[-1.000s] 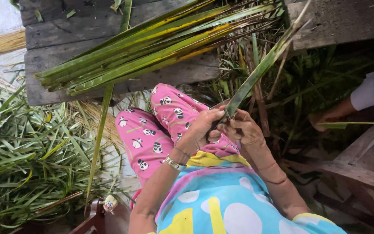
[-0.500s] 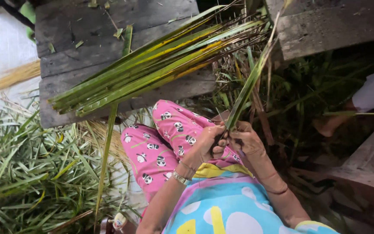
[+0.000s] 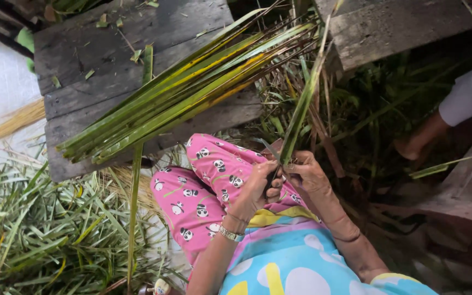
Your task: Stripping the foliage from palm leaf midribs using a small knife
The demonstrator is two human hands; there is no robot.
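A long green palm leaf (image 3: 300, 109) rises from my two hands toward the top of the view. My left hand (image 3: 259, 187) is closed around its base together with a dark blade-like tool, seen only in part. My right hand (image 3: 308, 173) pinches the same leaf base from the other side. Both hands meet above my lap, which is covered by pink patterned trousers (image 3: 203, 186). A bundle of green and yellow palm leaves (image 3: 181, 93) lies across a dark wooden bench (image 3: 110, 49) just beyond my knees.
Loose green leaf strips (image 3: 34, 229) are heaped on the ground at left. A pale straw bundle (image 3: 9, 123) lies at far left. Another person's arm in a white sleeve (image 3: 468, 93) reaches in at right, above wooden boards (image 3: 465, 191).
The view has shifted, so the bench and leaf bundle sit lower in frame. The held leaf now stands more upright. The other person's hand has moved up and back at right.
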